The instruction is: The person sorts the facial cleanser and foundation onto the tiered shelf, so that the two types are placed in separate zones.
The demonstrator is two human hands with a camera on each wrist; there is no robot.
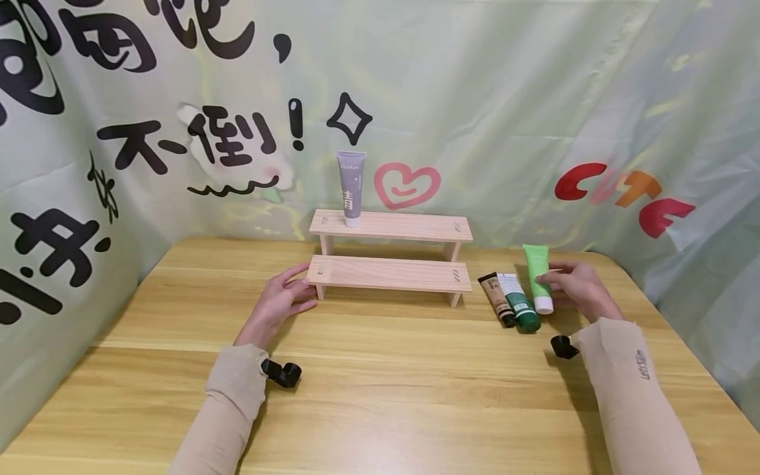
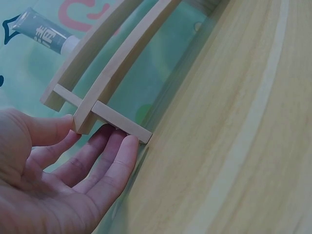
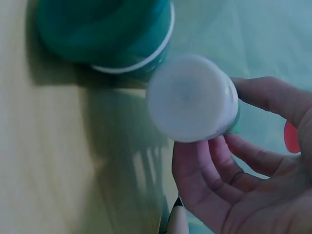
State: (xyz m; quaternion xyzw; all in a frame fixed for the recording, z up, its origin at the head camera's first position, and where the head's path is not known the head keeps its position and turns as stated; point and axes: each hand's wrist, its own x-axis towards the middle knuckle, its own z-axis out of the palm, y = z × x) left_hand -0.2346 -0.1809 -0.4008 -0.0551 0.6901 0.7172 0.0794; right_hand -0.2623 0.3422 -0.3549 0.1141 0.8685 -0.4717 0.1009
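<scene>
Pinched between thumb and fingers of the right hand (image 1: 584, 287), the light green squeeze tube (image 1: 537, 265) is held cap down to the right of the two-tier wooden rack (image 1: 388, 272); whether its white cap (image 3: 185, 100) touches the tabletop (image 1: 404, 369) cannot be told. Light pressure seems best, since a soft body may be dented by a hard squeeze. Just beside it, a white-and-green tube (image 1: 515, 297) and a brown tube (image 1: 495, 295) lie together, so a straight lift, clear of both, appears to be called for. By the left hand (image 1: 280, 300), the left end of the rack's lower board (image 2: 124, 61) is gripped, with fingers against the leg (image 2: 122, 122); this hold should be gentle, as a tug could topple the purple tube (image 1: 351, 185), stood upright on the upper tier (image 1: 410, 226)
</scene>
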